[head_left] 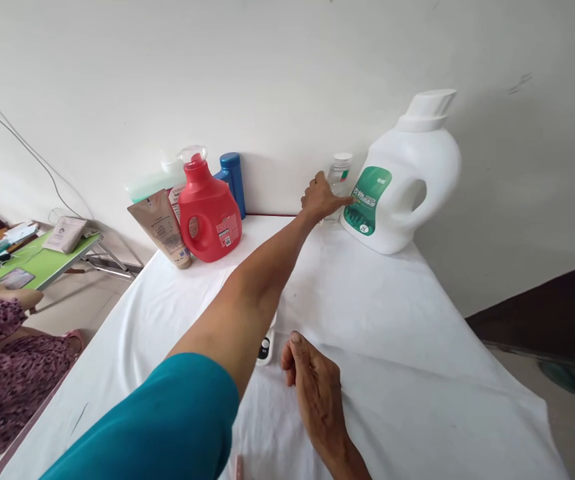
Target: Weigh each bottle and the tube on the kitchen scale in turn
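worktop: beside jug, left hand at clear bottle, grip unclear; brushing jug could topple bottle; right hand clenched.

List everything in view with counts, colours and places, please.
Jug: 1, white, back right
Capped bottle: 1, clear, beside jug
Handled bottle: 1, red, back left
Container: 1+, blue, behind it
Tube: 1, brown, further left
Translucent container: 1, greenish, behind tube
Cloth: 1, white, centre
Device: 1, white, on cloth
Cluttered table: 1, green, left
Other person: 1, purple clothing, left
Sleeve: 1, teal, left
Left fingers: 1 set, by capped bottle
Right fingers: 1 set, lower centre
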`<state>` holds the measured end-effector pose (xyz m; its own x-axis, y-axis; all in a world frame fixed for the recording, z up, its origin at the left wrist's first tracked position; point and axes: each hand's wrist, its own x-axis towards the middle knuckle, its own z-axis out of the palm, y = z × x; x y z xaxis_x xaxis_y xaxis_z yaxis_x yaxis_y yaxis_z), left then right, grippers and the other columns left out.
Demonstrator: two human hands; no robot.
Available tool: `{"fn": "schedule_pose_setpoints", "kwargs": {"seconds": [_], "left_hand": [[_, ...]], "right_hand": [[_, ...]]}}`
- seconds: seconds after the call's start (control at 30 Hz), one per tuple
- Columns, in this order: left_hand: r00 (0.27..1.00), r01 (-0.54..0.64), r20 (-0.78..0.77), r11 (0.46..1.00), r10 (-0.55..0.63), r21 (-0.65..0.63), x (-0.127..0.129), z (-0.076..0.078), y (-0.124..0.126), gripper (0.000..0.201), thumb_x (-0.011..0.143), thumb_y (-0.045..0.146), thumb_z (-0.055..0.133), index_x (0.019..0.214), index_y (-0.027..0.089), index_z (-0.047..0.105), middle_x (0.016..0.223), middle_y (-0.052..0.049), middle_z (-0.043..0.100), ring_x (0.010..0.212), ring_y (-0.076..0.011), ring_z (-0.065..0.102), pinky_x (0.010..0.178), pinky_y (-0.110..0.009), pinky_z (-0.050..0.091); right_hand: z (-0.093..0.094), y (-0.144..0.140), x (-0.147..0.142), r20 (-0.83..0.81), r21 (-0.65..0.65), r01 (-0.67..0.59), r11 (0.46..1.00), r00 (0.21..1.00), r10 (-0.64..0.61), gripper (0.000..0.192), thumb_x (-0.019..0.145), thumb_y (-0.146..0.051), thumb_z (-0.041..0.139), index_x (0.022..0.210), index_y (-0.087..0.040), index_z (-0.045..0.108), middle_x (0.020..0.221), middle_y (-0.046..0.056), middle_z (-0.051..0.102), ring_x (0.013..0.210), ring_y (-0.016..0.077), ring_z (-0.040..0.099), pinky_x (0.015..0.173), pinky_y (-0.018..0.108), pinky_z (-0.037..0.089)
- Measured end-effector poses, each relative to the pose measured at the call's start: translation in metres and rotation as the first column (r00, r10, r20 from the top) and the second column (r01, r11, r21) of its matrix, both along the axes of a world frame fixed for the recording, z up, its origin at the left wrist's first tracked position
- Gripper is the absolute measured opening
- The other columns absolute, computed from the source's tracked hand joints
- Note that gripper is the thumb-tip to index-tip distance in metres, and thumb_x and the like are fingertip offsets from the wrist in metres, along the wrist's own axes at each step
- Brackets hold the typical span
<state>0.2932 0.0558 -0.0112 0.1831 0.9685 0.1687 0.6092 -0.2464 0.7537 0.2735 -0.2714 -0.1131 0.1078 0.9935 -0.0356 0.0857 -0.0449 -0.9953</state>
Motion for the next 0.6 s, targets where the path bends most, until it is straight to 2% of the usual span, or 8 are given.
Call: {"fn": "schedule_pose_setpoints", "kwargs": {"seconds": [0.17, 0.3, 0.47, 0.6], "left_hand": [[0.994, -0.104, -0.031, 0.994, 0.103, -0.029, 0.013, -0.012, 0.004, 0.066, 0.086, 0.037, 0.079, 0.14, 0.015, 0.048, 0.155, -0.022, 0.047, 0.144, -0.0329, 0.048, 0.113, -0.041, 0.042], [0.997, -0.08, -0.006, 0.997, 0.08, -0.012, 0.006, -0.014, 0.001, 0.058, 0.086, 0.034, 0.077, 0.133, 0.014, 0.051, 0.151, -0.024, 0.05, 0.14, -0.0353, 0.052, 0.109, -0.045, 0.045], [0.999, 0.031, -0.009, 0.999, -0.031, 0.008, -0.026, -0.011, -0.008, 0.05, 0.082, 0.03, 0.079, 0.123, 0.015, 0.055, 0.132, -0.02, 0.066, 0.121, -0.0337, 0.063, 0.098, -0.044, 0.051], [0.998, 0.064, -0.021, 0.996, -0.063, 0.058, -0.065, -0.003, -0.031, 0.048, 0.076, 0.035, 0.084, 0.113, 0.016, 0.059, 0.113, -0.014, 0.071, 0.106, -0.0306, 0.067, 0.089, -0.041, 0.053]], "right_hand": [[0.0, 0.0, 0.0, -0.02, -0.031, 0.004, 1.0, 1.0, -0.004, 0.061, 0.106, -0.069, 0.039, 0.066, -0.024, 0.045, 0.057, -0.003, 0.043, 0.053, 0.0146, 0.042, 0.052, 0.027, 0.037], [0.002, 0.001, 0.0, 0.002, -0.046, 0.005, 0.999, 1.0, -0.005, 0.061, 0.107, -0.069, 0.038, 0.065, -0.024, 0.046, 0.056, -0.003, 0.043, 0.053, 0.0151, 0.043, 0.052, 0.027, 0.037], [0.004, 0.001, 0.001, 0.032, -0.022, -0.002, 1.0, 0.999, 0.003, 0.063, 0.106, -0.07, 0.038, 0.064, -0.024, 0.047, 0.054, -0.003, 0.042, 0.051, 0.015, 0.042, 0.051, 0.027, 0.036], [0.002, 0.001, 0.001, 0.041, -0.029, -0.003, 1.0, 0.999, 0.004, 0.064, 0.106, -0.07, 0.038, 0.065, -0.023, 0.05, 0.055, -0.002, 0.044, 0.052, 0.0153, 0.043, 0.05, 0.026, 0.035]]}}
